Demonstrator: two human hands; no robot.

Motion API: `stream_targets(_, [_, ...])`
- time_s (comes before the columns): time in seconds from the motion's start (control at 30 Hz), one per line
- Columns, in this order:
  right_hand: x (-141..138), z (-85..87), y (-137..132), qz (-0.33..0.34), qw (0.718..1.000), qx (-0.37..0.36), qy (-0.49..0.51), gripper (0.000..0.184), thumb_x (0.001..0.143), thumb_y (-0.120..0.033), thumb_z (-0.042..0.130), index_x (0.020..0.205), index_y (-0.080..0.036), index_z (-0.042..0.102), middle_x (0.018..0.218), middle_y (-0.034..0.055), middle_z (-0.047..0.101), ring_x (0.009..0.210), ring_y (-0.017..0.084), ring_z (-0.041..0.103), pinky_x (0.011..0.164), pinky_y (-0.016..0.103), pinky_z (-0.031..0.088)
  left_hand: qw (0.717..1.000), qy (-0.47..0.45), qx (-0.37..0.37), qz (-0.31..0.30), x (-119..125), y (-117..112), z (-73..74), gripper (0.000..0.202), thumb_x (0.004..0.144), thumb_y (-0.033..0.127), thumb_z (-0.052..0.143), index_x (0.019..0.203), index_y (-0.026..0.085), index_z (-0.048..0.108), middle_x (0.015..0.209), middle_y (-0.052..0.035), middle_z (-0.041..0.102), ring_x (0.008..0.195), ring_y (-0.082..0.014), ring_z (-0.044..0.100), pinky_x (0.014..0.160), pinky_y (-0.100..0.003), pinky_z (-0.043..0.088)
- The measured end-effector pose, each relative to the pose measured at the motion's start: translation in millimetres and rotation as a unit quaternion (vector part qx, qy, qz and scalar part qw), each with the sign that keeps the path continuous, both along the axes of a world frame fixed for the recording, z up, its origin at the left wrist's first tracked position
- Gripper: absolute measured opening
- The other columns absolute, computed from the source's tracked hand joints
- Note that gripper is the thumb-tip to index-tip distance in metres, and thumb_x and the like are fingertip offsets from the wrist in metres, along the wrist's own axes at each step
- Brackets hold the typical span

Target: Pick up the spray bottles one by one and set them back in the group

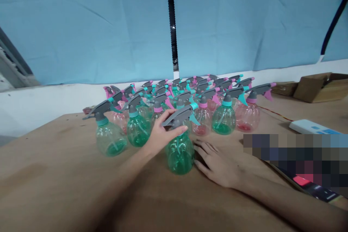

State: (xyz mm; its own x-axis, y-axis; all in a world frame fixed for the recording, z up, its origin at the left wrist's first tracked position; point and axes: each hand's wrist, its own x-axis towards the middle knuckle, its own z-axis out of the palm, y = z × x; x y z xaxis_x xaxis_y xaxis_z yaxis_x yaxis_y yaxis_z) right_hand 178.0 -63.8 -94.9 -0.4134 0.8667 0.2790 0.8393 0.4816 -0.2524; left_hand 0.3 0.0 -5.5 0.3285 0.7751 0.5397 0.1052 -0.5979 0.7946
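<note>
Green round bottle (181, 157); left fingers (178, 132) around it.

Muted, diffuse light, soft shadow on the near wooden tabletop (54, 166), slight overall blur, pixelated patch (304, 159) at right.

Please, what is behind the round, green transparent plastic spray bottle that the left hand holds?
Behind it stand many green and pink transparent plastic spray bottles with grey heads. The held green bottle and the left hand cover the lower parts of the bottles directly behind.
</note>
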Motion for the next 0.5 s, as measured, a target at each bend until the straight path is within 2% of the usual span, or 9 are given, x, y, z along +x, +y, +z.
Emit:
stream_targets(0.07, [0, 0.0, 0, 0.0, 1.0, 0.005, -0.001, 0.043, 0.088, -0.027, 0.04, 0.127, -0.008, 0.045, 0.129, 0.017, 0.045, 0.123, 0.028, 0.036, 0.102, 0.045, 0.03, 0.998, -0.02, -0.055, -0.034, 0, 9, -6.5, 0.048, 0.055, 0.034, 0.074, 0.097, 0.021, 0.055, 0.082, -0.0004, 0.058, 0.072, -0.0156, 0.053, 0.066, -0.029, 0.044])
stream_targets(0.17, [0, -1.3, 0, -0.001, 1.0, 0.01, 0.001, 0.044, 0.088, -0.027, 0.04, 0.127, -0.009, 0.044, 0.128, 0.0169, 0.046, 0.123, 0.028, 0.037, 0.101, 0.046, 0.031, 0.99, 0.013, -0.103, -0.096, 0, 14, -4.7, 0.056, 0.054, 0.032, 0.072, 0.106, 0.021, 0.056, 0.081, -0.0016, 0.059, 0.072, -0.017, 0.054, 0.066, -0.03, 0.043])
stream_targets(0.23, [1, -2.7, 1, 0.0, 1.0, 0.013, 0.005, 0.044, 0.088, -0.027, 0.04, 0.128, -0.01, 0.044, 0.128, 0.0166, 0.046, 0.122, 0.028, 0.037, 0.101, 0.046, 0.032, 0.982, 0.047, -0.113, -0.141, 0, 13, 0.8, 0.051, 0.058, 0.03, 0.067, 0.107, 0.019, 0.058, 0.082, -0.0029, 0.06, 0.075, -0.0183, 0.055, 0.068, -0.031, 0.043])
stream_targets(0.33, [1, -4.5, 1, 0.005, 1.0, 0.017, 0.013, 0.042, 0.088, -0.027, 0.04, 0.126, -0.011, 0.045, 0.127, 0.0166, 0.047, 0.122, 0.027, 0.037, 0.1, 0.047, 0.032, 0.976, 0.062, -0.109, -0.176, 2, 9, 6.8, 0.04, 0.062, 0.024, 0.058, 0.101, 0.019, 0.062, 0.082, -0.003, 0.063, 0.078, -0.0195, 0.057, 0.075, -0.033, 0.043])
stream_targets(0.5, [1, -5.4, 1, 0.006, 1.0, 0.021, 0.018, 0.041, 0.087, -0.027, 0.04, 0.124, -0.012, 0.046, 0.127, 0.0164, 0.047, 0.122, 0.027, 0.038, 0.1, 0.047, 0.032, 0.971, 0.018, -0.109, -0.211, 9, 11, 6.0, 0.039, 0.058, 0.014, 0.051, 0.094, 0.02, 0.065, 0.08, -0.0022, 0.067, 0.087, -0.0216, 0.061, 0.085, -0.036, 0.043])
